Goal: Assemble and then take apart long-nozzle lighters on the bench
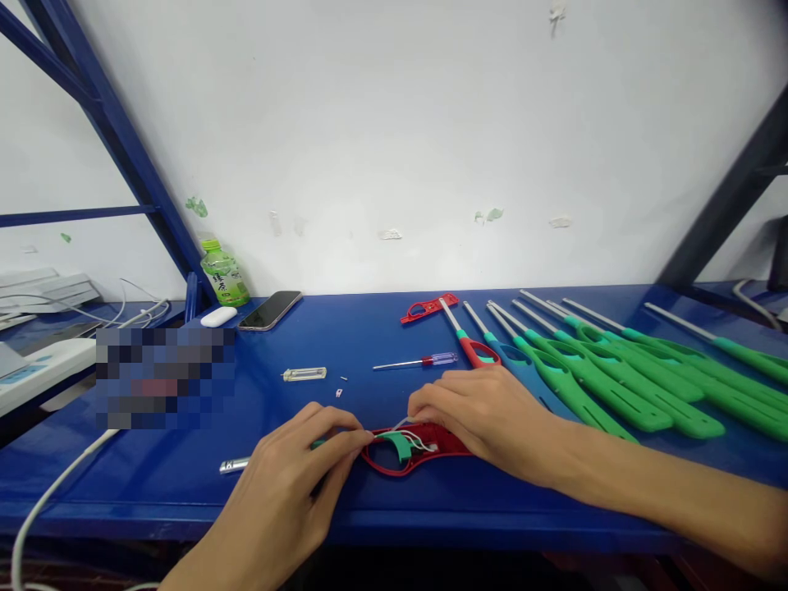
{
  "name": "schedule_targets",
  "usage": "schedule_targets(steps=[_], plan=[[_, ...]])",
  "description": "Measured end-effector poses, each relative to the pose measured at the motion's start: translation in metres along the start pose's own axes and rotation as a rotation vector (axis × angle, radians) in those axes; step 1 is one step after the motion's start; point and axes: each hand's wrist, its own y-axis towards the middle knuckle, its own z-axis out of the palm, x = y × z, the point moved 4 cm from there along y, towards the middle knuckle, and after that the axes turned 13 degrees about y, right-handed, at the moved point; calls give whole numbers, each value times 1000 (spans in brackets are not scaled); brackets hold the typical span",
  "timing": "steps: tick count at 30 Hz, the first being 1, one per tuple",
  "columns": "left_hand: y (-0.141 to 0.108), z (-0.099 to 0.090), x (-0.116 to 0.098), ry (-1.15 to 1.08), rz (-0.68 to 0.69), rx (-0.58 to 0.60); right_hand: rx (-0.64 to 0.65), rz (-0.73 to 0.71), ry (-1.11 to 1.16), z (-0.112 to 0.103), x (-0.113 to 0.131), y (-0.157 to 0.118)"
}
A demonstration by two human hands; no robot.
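The opened red handle shell (394, 472) of a long-necked gas lighter lies near the table's front edge. Inside it are a teal trigger (402, 446) and thin white wires (423, 443). My left hand (301, 472) is closed around the neck end of this lighter, and its metal tube (233, 466) sticks out to the left. Bent over the handle's right part, my right hand (477, 414) has its fingertips at a thin pale tube (403, 423). The fingers look pinched, but the exact contact is partly hidden.
Beyond my hands lie a screwdriver (440, 359), a see-through tank (304, 374) and a small white part (339, 393). A second red shell half (431, 308) rests farther back. Several green lighters (616, 386) fill the right side. A phone (271, 310) and bottle (225, 275) stand back left.
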Motion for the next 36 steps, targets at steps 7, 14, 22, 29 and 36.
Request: schedule_targets(steps=[7,14,22,29,36], plan=[[-1,0,0,-2,11,-11,-68,-34,-1,3,-1,1],[-1,2,1,13,12,10,-104,-43,-26,5,-1,2],[0,1,0,6,6,25,-148,-59,-29,4,1,3],[0,1,0,0,16,33,-171,-89,-18,4,3,3],[2,1,-1,13,17,18,-156,-122,-29,-4,9,5]])
